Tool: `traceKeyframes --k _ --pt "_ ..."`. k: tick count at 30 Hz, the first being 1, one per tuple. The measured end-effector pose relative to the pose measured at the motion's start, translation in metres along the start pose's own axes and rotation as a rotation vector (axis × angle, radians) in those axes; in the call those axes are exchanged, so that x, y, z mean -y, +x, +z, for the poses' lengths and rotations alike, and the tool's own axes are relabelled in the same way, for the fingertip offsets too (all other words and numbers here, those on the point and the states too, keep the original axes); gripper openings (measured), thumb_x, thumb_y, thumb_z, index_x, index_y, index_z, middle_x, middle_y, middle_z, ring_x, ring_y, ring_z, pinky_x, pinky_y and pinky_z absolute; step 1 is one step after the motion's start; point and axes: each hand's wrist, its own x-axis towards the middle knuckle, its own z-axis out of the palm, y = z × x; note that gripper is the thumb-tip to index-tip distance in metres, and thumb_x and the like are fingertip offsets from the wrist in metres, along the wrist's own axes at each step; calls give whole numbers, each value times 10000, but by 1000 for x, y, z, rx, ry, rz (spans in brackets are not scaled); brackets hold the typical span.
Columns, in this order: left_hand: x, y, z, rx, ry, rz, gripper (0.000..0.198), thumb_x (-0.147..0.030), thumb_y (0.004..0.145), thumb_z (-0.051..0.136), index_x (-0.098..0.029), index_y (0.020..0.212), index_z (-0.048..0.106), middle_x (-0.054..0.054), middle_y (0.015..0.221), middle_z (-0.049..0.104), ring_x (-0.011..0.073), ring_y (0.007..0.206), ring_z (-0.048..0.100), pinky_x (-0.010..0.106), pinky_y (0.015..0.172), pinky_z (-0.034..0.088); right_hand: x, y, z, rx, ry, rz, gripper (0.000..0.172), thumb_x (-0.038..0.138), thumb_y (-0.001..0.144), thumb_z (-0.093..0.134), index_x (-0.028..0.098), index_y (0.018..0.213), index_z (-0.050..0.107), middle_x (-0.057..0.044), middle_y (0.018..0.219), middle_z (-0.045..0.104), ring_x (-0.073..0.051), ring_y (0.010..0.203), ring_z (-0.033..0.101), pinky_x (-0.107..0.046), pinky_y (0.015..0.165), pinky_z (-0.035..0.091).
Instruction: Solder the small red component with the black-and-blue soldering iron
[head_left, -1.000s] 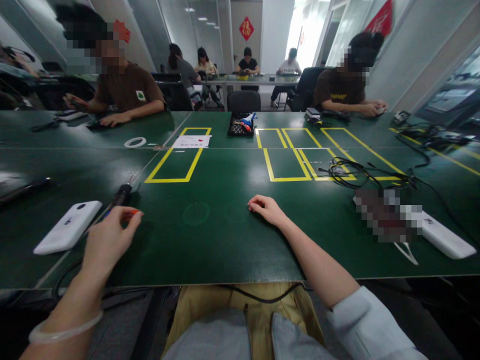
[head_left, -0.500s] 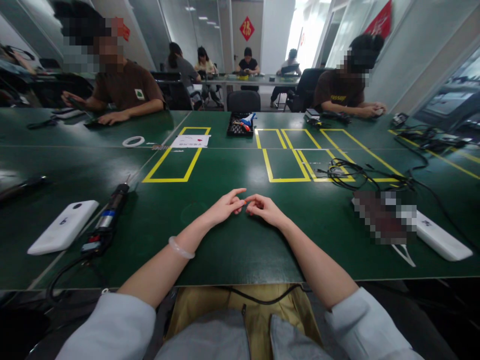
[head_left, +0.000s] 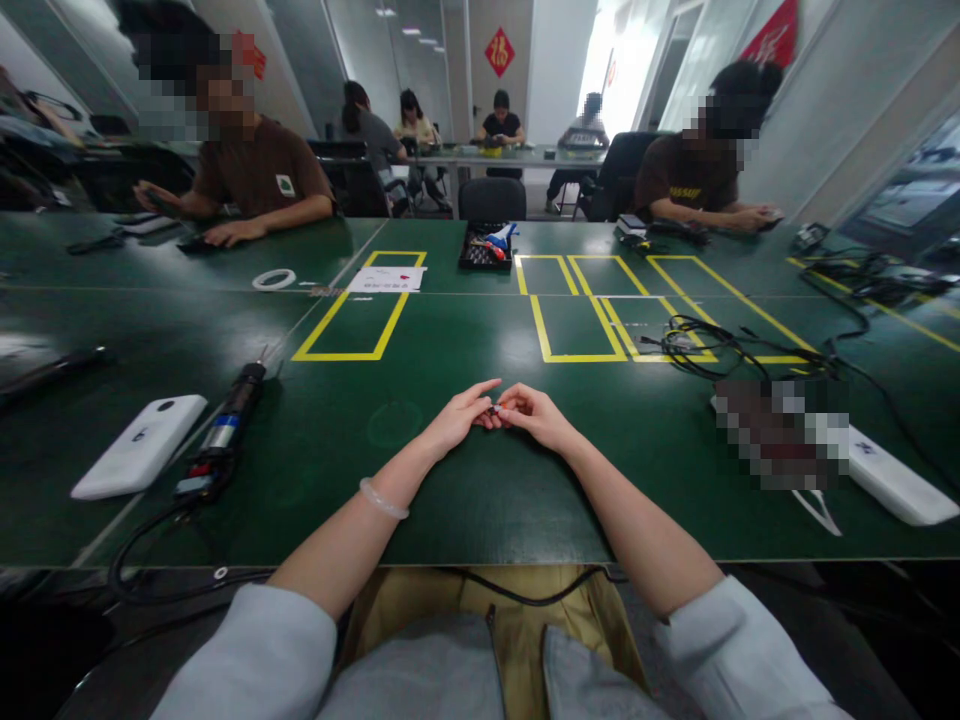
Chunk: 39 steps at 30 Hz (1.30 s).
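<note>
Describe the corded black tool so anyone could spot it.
On the green table, look left of the left hand. Just right of a white slab lies the corded black tool, set apart from its neighbours by its blue-and-silver band.

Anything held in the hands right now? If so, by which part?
Apparently a tiny pale-and-dark object, between the fingers where the left hand and right hand meet; too small to tell its gripped part.

On the far door (head_left: 519,88), a red diamond sign (head_left: 499,51) reads 福 — in gold; yellow lettering (head_left: 684,191) on the far-right brown shirt (head_left: 658,180) — too blurred to read.
</note>
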Motion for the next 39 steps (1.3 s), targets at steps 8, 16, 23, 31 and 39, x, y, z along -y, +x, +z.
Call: traceKeyframes --k 8,16,23,31,39 --pt "8 2 -1 -55 -33 -28 353 -465 796 623 -133 903 574 49 756 661 124 675 620 291 700 491 -7 1 -2 -46 -65 -21 324 426 764 692 191 940 554 -7 794 630 -125 690 598 -257 666 493" --pt "7 -2 0 -77 42 39 327 -373 727 706 -145 912 564 12 792 608 115 743 591 285 735 481 -4 2 -1 -93 -118 -19 284 411 794 650 189 947 562 -21 841 625 -127 710 584 -262 674 490" --pt "6 -3 -1 -138 240 145 264 -291 721 689 -141 921 606 53 888 633 141 801 592 311 783 471 -8 4 -4 -126 -218 -25 283 331 749 690 156 957 614 -11 778 625 -110 634 541 -241 598 439" --pt "6 -4 -1 -137 285 165 224 -261 722 672 -145 888 576 33 868 634 135 807 600 310 819 468 -4 2 -3 -101 -308 -29 224 315 765 666 156 919 627 -1 743 614 -111 631 534 -240 603 423" --pt "-1 -8 -3 -138 318 128 258 -301 733 665 -149 907 552 44 905 633 139 823 612 326 836 484 -3 1 -4 -104 -322 -11 248 373 771 665 160 894 629 0 719 603 -113 612 514 -241 588 416"
